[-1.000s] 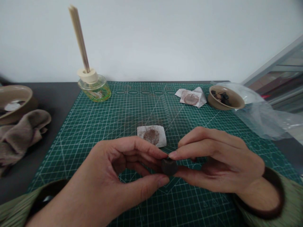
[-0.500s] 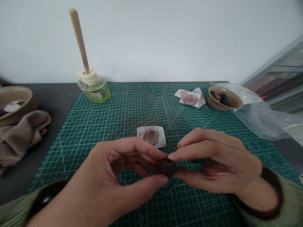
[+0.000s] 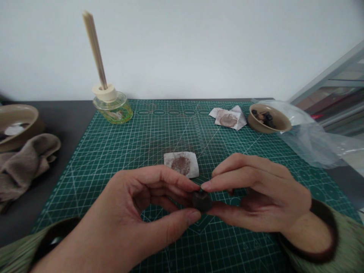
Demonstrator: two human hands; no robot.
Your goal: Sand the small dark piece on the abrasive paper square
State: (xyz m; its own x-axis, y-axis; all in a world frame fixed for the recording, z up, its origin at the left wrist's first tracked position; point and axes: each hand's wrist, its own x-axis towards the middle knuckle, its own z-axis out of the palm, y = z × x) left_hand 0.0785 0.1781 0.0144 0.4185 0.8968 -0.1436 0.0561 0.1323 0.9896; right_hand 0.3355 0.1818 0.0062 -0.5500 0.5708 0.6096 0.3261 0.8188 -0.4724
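A small, dark, rounded lump [image 3: 201, 201] is pinched between both hands above the green cutting mat [image 3: 153, 136]. From the left, my left hand [image 3: 150, 208] grips it with the thumb below and the index finger on top. My right hand [image 3: 256, 193] closes on its right side, index fingertip at the top edge and thumb underneath. The exact kind of the lump cannot be made out. Just beyond the fingers lies a white paper piece [image 3: 193, 163] with a brown stain.
More stained papers [image 3: 227, 118] lie at the back right, beside a tan bowl [image 3: 281, 123] of dark pieces and a clear plastic bag [image 3: 307, 144]. At left are a reed diffuser [image 3: 113, 108], another tan bowl [image 3: 31, 117] and a brown cloth [image 3: 25, 163]. A white wall [image 3: 184, 49] stands behind.
Both hands keep their pinch on the dark lump, with only a very slight shift of the right hand to the left. Everything else stays where it was.
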